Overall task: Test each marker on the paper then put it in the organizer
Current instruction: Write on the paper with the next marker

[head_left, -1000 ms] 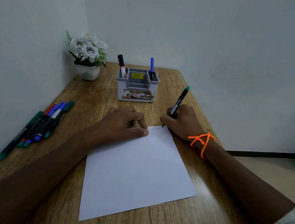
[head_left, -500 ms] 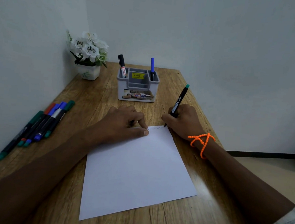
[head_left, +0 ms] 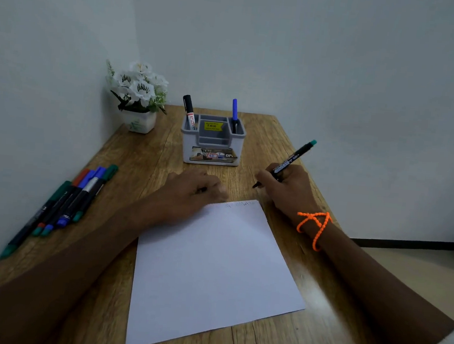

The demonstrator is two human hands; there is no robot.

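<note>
Head view is showing your right hand (head_left: 287, 189) curling its fingers around a black marker (head_left: 285, 163) with a teal end, pinching it low on the barrel. The marker is tilting up and to the right, and its tip is hanging just past the far right corner of the paper (head_left: 212, 266), over bare wood rather than on the sheet. An orange cord (head_left: 315, 225) is circling that wrist. Your left hand (head_left: 194, 189) is lying knuckles-up with its fingers drawn together, pressing on the paper's far left corner. Faint scribbles are running along the sheet's far edge between your hands. Beyond them the grey organizer (head_left: 212, 143) is standing upright, holding a black marker (head_left: 189, 112) in its left slot and a blue one (head_left: 234, 115) in its right. Off to your left, a row of loose markers (head_left: 63, 207) is lying side by side on the wooden table (head_left: 301, 343). A pot of white flowers (head_left: 138, 95) is sitting in the far corner.
</note>
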